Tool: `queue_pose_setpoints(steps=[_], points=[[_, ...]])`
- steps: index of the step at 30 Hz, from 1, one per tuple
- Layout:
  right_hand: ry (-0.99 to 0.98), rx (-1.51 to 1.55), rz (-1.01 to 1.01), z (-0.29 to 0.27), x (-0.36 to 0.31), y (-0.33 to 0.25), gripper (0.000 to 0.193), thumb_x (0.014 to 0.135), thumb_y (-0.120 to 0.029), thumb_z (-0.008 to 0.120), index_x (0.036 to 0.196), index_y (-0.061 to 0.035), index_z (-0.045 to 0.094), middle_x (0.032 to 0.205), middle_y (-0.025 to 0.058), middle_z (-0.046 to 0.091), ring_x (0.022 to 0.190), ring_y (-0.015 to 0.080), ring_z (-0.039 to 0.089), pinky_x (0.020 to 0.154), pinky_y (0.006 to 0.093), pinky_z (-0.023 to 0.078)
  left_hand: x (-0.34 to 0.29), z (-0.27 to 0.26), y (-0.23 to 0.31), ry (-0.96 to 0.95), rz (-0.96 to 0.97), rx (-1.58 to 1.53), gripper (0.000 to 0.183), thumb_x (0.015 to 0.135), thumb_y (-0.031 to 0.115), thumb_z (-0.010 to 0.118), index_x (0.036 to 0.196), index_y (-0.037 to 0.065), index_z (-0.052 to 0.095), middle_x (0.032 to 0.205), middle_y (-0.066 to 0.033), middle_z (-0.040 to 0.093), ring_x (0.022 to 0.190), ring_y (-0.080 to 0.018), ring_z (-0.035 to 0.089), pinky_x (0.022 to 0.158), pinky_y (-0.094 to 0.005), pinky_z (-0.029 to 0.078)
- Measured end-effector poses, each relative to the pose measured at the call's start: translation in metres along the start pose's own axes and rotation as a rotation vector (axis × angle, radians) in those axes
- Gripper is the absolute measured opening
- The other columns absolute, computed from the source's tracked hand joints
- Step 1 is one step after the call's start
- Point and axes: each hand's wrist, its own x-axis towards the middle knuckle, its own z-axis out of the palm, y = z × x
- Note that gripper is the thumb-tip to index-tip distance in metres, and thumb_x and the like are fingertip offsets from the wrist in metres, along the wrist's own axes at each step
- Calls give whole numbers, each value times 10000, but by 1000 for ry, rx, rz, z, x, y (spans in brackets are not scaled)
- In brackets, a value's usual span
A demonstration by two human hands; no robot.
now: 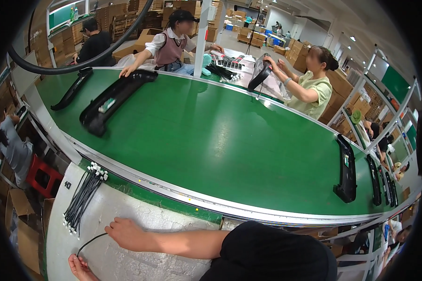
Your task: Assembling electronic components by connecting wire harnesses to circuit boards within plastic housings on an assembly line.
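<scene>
Where our hands meet the cable: our left hand (pixel 81 268) pinches one visible end of a thin black cable (pixel 90 240), and our right hand (pixel 129 234) grips the other; it bows between them over the surface.
Whitish surface: below both hands we see a rough, pale work surface (pixel 173 267).
Cable bundle: just beyond our hands, a bundle of black cables (pixel 83 201) with white connectors lies on that surface.
Red stool: off to our left stands a red plastic stool (pixel 43 177).
Green belt: past a metal rail (pixel 197 199) we face a green conveyor belt (pixel 220 159).
Black housings, right: one long black housing (pixel 347 175) lies on the belt, with a row of others (pixel 373 180) beyond it.
Black housings, left: a co-worker in a pink vest (pixel 169 49) touches a wide black housing (pixel 119 100) with one hand; a narrower black housing (pixel 72 90) lies beside it.
Far side: a co-worker in pale yellow-green (pixel 314 89) holds up a black housing (pixel 260 75).
Background: we see stacked cartons (pixel 300 54).
</scene>
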Motion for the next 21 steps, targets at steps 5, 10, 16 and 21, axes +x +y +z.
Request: queue_pose_setpoints(steps=[5,10,16,21], points=[[159,-211,-169,-1,6,11,198,689,-45,544,886,-26,527,909,95,531,917,264,509,739,360,436,-31,48,0,-237,-181,-8,87,848,72,596,888,4,558,757,-62,570,655,-134,513,621,-248,440],[-105,-32,-264,12,-11,-2,198,704,-79,550,893,-26,527,879,85,521,883,243,515,702,342,450,-45,67,-5,-442,-206,120,99,849,60,599,920,2,561,762,-40,563,635,-122,485,610,-237,432],[-106,-56,-359,18,-12,3,100,716,-135,548,742,-40,562,806,59,535,841,222,531,622,319,468,-34,60,-16,-523,-229,263,96,833,43,607,926,27,594,735,5,532,644,-90,459,606,-219,417],[-164,-91,-371,2,-10,-9,97,719,-130,542,759,-48,575,803,56,557,807,208,563,658,308,489,-34,64,-3,-529,-158,426,238,761,-36,635,929,46,487,691,31,525,631,-31,488,585,-176,422]])
